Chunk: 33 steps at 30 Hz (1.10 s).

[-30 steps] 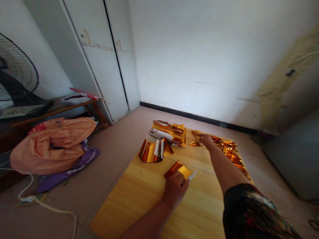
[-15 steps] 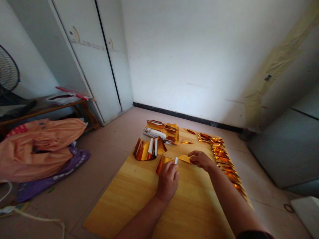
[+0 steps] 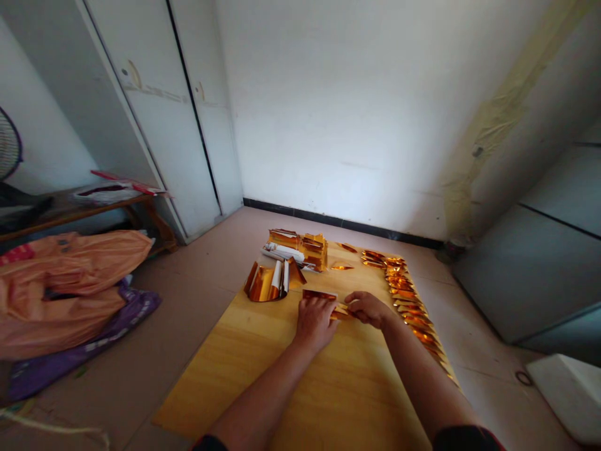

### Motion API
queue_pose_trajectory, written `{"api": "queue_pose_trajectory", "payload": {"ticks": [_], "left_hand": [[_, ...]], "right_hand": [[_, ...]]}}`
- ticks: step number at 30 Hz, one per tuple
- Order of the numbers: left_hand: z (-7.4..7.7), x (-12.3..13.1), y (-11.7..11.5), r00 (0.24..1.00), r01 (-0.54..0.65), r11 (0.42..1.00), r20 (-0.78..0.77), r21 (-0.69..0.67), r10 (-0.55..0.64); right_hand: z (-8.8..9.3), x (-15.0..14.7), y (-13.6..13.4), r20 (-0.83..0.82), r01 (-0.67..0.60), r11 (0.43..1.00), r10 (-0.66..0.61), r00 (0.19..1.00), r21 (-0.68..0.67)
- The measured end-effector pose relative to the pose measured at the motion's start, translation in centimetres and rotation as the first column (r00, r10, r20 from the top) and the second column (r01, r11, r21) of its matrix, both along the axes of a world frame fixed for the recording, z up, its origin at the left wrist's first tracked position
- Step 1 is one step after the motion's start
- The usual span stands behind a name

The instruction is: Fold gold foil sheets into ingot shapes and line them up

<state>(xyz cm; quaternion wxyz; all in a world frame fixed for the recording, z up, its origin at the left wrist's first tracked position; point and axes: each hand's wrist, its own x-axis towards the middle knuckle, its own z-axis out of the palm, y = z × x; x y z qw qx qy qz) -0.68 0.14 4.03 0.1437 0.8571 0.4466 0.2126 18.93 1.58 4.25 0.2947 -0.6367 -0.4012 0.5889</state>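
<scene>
Wooden board (image 3: 263, 369) | left hand (image 3: 314, 322) holds gold sheet (image 3: 320, 294) | right hand (image 3: 370, 309), pinching folded foil (image 3: 341, 311), has come nearer it

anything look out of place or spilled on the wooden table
Nothing looks spilled. Slightly odd: two small, shiny gold foil pieces lie loose near the far edge of the pale wooden tabletop, apart from the crowded row of similar gold pieces along its right side.

The wooden tabletop (image 3: 263, 376) carries stacked gold sheets (image 3: 315, 257) at its far left, curled sheets (image 3: 261, 285) just nearer, and 1 gold sheet (image 3: 319, 294) under the left hand (image 3: 315, 322) around the middle. 2 loose foil pieces (image 3: 342, 267) lie apart near the far edge; a row of folded pieces (image 3: 413, 311) overlaps along the right edge.
</scene>
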Motion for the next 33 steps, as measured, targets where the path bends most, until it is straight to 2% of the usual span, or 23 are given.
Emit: {"api": "queue_pose_trajectory", "payload": {"ticks": [4,8,12,17,20,25,29,33], "left_hand": [[-0.2,-0.6,-0.3,0.999,-0.048,0.996,0.020,-0.074,0.049],[0.5,-0.4,-0.1,0.998,-0.049,0.996,0.037,-0.072,0.052],[1.2,-0.1,0.5,0.996,-0.085,0.991,-0.024,-0.107,0.083],[0.9,-0.6,0.7,0.986,-0.139,0.981,-0.108,-0.134,0.125],[1.2,-0.8,0.5,0.993,-0.119,0.985,-0.010,-0.123,0.119],[2.1,-0.4,0.7,0.990,-0.034,0.997,0.137,-0.064,0.043],[1.5,-0.1,1.1,0.984,0.005,0.997,0.175,-0.082,0.009],[0.7,-0.1,1.1,0.971,-0.008,1.000,0.238,-0.004,0.009]], "right_hand": [[-0.6,0.7,0.2,-0.100,0.000,0.998,-0.005,0.995,-0.059],[-0.9,0.7,0.2,-0.156,-0.044,0.997,0.033,0.987,-0.068],[-0.6,0.6,0.0,-0.179,-0.068,0.996,0.057,0.982,-0.057],[-0.3,0.9,-0.2,-0.218,-0.052,0.998,0.042,0.975,-0.040],[0.0,0.8,-0.3,-0.209,-0.040,0.997,0.024,0.978,-0.068],[0.9,0.1,-0.4,-0.231,-0.059,0.996,0.042,0.972,-0.066],[1.5,-0.5,-0.6,-0.205,-0.093,0.995,0.086,0.975,-0.026],[2.7,-1.3,-1.6,-0.090,-0.133,0.985,0.143,0.986,0.110]]}}
